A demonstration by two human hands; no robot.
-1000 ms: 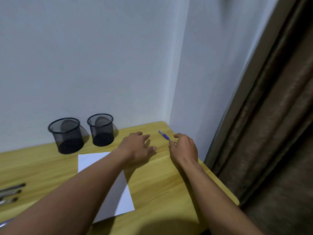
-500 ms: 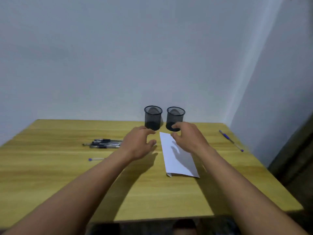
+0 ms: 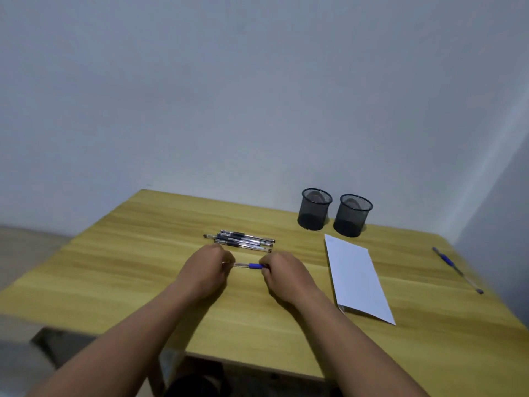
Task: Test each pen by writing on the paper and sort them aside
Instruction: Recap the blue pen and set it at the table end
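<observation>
A clear pen with a blue grip point(image 3: 248, 265) lies level between my two hands at the middle of the wooden table point(image 3: 137, 270). My left hand point(image 3: 206, 270) pinches its left end and my right hand point(image 3: 282, 275) pinches its right end. Just behind them lies a bunch of several black-grip pens point(image 3: 240, 240). A white sheet of paper point(image 3: 356, 277) rests to the right. Another blue pen point(image 3: 456, 269) lies alone near the table's right edge.
Two black mesh pen cups point(image 3: 314, 210) point(image 3: 352, 216) stand side by side at the back against the wall, just behind the paper. The table's near edge runs below my forearms, with dark floor beneath.
My view swung left from the table's right corner. Both hands left the blue pen lying at the right, crossed over the paper and closed on the blue-grip pen near the bunch.
</observation>
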